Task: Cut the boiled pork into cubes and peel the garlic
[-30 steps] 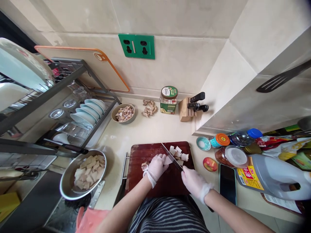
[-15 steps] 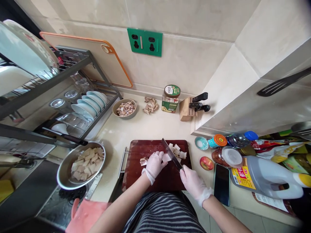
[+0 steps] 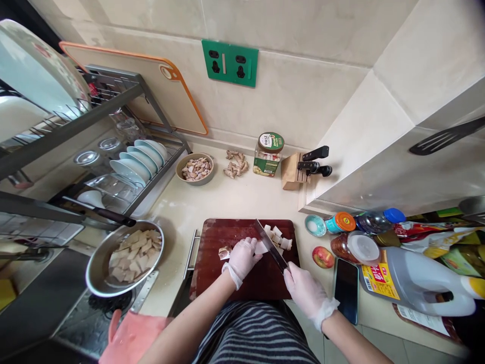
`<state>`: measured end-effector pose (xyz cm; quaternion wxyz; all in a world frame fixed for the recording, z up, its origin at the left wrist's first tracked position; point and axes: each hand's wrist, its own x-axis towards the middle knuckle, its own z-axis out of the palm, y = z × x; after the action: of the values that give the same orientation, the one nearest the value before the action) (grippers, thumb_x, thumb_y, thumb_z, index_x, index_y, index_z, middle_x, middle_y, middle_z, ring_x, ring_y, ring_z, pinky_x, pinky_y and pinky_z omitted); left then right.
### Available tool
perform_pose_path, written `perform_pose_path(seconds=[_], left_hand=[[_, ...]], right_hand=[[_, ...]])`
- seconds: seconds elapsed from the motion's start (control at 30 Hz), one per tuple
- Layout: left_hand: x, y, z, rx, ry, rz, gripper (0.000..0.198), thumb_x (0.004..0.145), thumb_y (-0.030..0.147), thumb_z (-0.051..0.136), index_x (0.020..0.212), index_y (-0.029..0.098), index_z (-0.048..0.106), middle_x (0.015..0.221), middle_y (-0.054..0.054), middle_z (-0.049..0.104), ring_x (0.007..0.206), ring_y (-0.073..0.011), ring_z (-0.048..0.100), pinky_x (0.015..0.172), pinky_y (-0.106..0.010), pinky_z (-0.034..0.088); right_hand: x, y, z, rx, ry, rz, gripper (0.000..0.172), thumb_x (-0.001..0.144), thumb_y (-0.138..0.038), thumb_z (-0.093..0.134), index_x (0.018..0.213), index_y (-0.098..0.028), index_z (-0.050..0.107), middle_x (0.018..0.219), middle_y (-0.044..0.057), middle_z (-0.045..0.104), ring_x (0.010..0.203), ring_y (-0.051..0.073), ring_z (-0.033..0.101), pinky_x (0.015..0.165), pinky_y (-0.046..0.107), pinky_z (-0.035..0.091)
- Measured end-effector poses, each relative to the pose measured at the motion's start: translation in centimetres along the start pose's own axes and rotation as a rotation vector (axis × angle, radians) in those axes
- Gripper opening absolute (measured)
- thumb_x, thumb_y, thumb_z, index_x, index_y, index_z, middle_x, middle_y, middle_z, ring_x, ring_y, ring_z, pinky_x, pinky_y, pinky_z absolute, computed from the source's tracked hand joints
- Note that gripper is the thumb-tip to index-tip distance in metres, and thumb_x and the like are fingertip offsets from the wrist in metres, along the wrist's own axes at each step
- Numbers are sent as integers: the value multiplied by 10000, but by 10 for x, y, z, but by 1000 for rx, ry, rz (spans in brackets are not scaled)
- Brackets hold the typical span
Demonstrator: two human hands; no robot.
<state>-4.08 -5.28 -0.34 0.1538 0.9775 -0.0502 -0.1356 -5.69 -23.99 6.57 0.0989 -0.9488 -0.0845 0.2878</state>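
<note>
My right hand (image 3: 304, 287), in a clear plastic glove, is closed round the handle of a kitchen knife (image 3: 271, 247). Its blade points away and to the left over a dark red cutting board (image 3: 220, 275). My left hand (image 3: 242, 257), gloved too, presses with bent fingers on a pale, whitish piece of food (image 3: 260, 247) beside the blade. Cut whitish chunks (image 3: 278, 236) lie to the right of the knife. A browner piece (image 3: 225, 253) rests left of my left hand. The underside of my left fingers is hidden.
A metal pan (image 3: 125, 258) with pale slices stands left, near a dish rack (image 3: 151, 106). Behind the board are a bowl of garlic (image 3: 195, 169), ginger (image 3: 235, 165), a jar (image 3: 267, 154) and a knife block (image 3: 293, 172). An apple (image 3: 323, 257), phone (image 3: 346, 290) and large jug (image 3: 420, 283) sit right.
The knife and my right hand have shifted slightly right, and the view has tilted a little. My left hand stays on the pale piece.
</note>
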Motion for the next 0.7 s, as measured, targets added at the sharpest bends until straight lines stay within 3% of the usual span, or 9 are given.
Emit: perform_pose_path(seconds=[0.47, 0.57, 0.7], left_hand=[[1, -1, -2, -68, -46, -5, 302, 838, 323, 513, 1101, 173, 510, 1053, -92, 593, 964, -234, 568, 867, -354, 440], [4, 0, 0, -79, -62, 17, 306, 837, 304, 508, 1100, 147, 517, 1047, -105, 595, 965, -243, 569, 869, -358, 447], [8, 0, 2, -77, -42, -6, 312, 823, 285, 517, 1100, 142, 511, 1047, -114, 587, 963, -255, 564, 872, -381, 446]], right_hand=[[4, -8, -6, -24, -67, 10, 262, 941, -234, 306, 949, -173, 561, 834, 105, 694, 783, 206, 667, 565, 267, 322], [20, -13, -6, -37, -67, -7, 257, 931, -235, 312, 915, -174, 562, 811, 101, 693, 757, 208, 668, 555, 270, 323], [52, -28, 10, -33, 8, -57, 244, 929, -237, 326, 906, -162, 558, 835, 104, 690, 761, 191, 664, 581, 259, 353]])
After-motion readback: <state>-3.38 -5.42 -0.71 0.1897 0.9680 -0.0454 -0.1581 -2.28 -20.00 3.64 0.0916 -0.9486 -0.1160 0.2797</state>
